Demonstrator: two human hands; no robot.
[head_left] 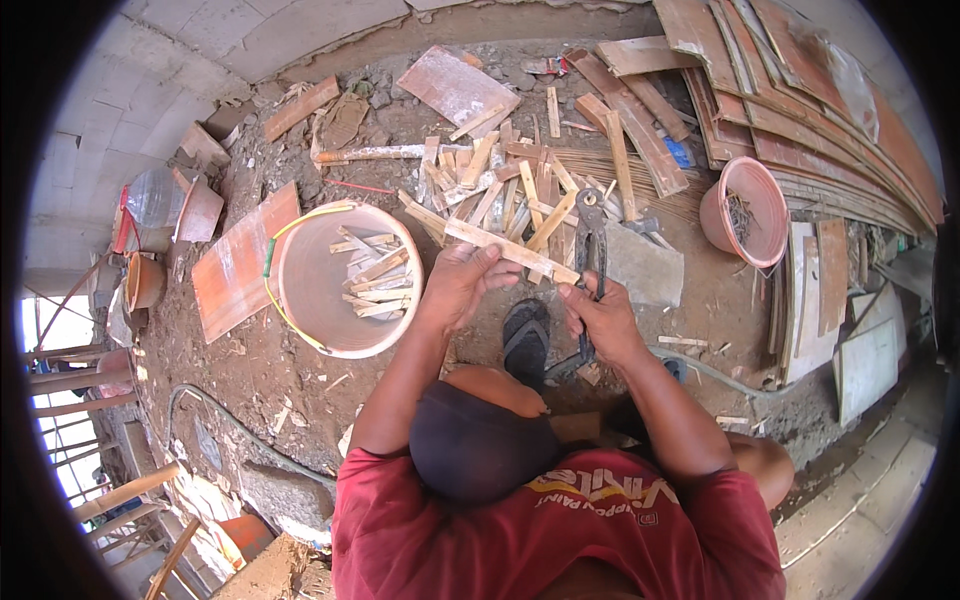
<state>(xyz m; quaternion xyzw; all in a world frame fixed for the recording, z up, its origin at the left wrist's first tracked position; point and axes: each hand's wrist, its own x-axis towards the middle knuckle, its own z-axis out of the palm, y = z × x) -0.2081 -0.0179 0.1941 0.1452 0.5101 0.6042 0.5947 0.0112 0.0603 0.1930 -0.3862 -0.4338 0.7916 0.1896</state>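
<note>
A short, pale wooden strip (505,249) is held in front of me, slanting down to the right. My left hand (462,284) is closed on its left and middle part, thumb on top. In my right hand (606,318) is a pair of dark metal pliers (591,228), jaws pointing away from me. The right thumb and fingertips also meet the right end of the strip. Just beyond my hands lies a loose heap of wood offcuts (480,165). Left of my left hand stands a pale pink bucket (305,270) with several wood pieces (378,275) inside.
Stacked plywood sheets (800,100) lean at the far right. A smaller pink bucket (715,215) with nails or scraps stands before them. An orange-brown board (245,265) lies left of the large bucket. A hose (235,425) crosses the dirt floor near me.
</note>
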